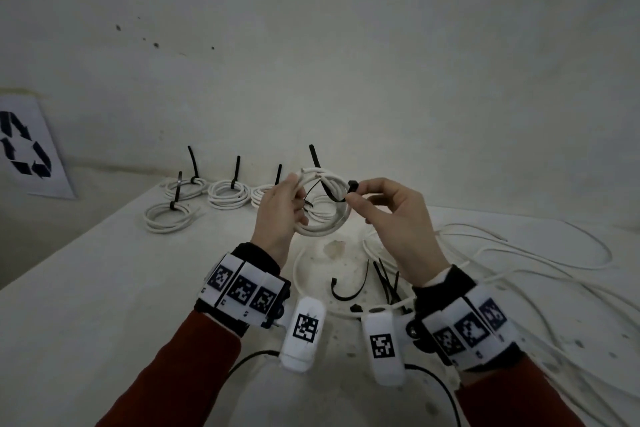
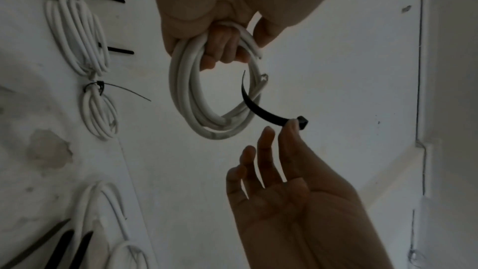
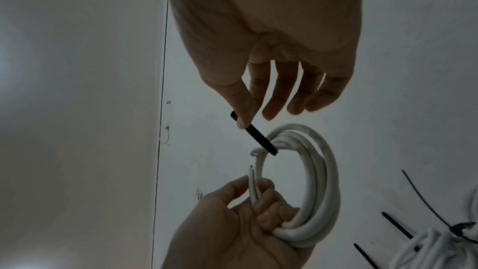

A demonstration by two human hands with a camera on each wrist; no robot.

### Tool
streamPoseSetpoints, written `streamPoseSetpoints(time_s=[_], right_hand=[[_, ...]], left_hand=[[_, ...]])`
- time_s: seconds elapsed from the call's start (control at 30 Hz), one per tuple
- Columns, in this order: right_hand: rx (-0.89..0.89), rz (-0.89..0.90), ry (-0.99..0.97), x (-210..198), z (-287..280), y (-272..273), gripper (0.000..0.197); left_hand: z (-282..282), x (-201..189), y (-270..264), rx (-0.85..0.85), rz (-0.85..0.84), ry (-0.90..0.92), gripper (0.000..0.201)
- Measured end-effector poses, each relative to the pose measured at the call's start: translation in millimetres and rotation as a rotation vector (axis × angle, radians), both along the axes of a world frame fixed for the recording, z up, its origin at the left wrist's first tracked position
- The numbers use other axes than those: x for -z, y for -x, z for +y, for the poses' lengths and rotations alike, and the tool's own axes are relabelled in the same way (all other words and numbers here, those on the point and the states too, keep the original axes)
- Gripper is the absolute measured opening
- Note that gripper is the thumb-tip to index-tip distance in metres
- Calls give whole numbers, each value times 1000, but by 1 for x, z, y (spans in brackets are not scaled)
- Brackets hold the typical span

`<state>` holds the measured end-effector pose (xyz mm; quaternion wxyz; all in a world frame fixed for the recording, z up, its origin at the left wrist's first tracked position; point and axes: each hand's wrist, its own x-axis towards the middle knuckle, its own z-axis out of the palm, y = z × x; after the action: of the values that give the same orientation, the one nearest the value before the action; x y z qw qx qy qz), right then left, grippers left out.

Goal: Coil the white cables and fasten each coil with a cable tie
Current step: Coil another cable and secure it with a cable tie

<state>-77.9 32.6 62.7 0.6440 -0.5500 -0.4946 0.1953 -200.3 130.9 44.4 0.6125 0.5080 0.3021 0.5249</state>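
Note:
A white cable coil (image 1: 327,218) (image 2: 196,97) (image 3: 315,171) is held up above the table. My left hand (image 1: 282,215) (image 2: 220,44) (image 3: 248,218) grips it at one side, fingers curled through the loop. A black cable tie (image 1: 337,192) (image 2: 264,114) (image 3: 258,138) is threaded round the far side of the coil. My right hand (image 1: 388,211) (image 2: 284,163) (image 3: 261,97) pinches the tie near its head between thumb and index finger, other fingers spread. The tie's loop is not closed.
Several tied white coils (image 1: 228,192) (image 2: 82,36) lie in a row at the table's back edge, tie tails sticking up. Spare black ties (image 1: 384,279) lie near my right wrist. Loose white cables (image 1: 519,253) sprawl over the table's right side. A recycling sign (image 1: 27,146) leans left.

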Motion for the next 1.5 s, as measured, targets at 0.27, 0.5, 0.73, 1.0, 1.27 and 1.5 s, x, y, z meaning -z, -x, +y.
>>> streamPoseSetpoints(time_s=[0.27,0.5,0.73,1.0,1.27,1.5], right_hand=[[9,92,-90,-1,-1,-6,13],[-60,76,-66,-5,-5,-9,17],[-39,-24,-62,1,1,-5,15],[45,-60,-99,7,7,3,15],[-88,88,-195,-2,-1,5,19],[-159,74,-104,-11,-8,2,14]], left_hand=[[-15,-1,-7,194,24,17,26],[-16,0,-11,236,-34,182,33],[-20,-6,-7,351,-85,279,40],[-23,-7,-4,321,-275,266,47],[-30,-5,-8,259,-146,32,49],[-32,-4,-7,220,-129,4,30]])
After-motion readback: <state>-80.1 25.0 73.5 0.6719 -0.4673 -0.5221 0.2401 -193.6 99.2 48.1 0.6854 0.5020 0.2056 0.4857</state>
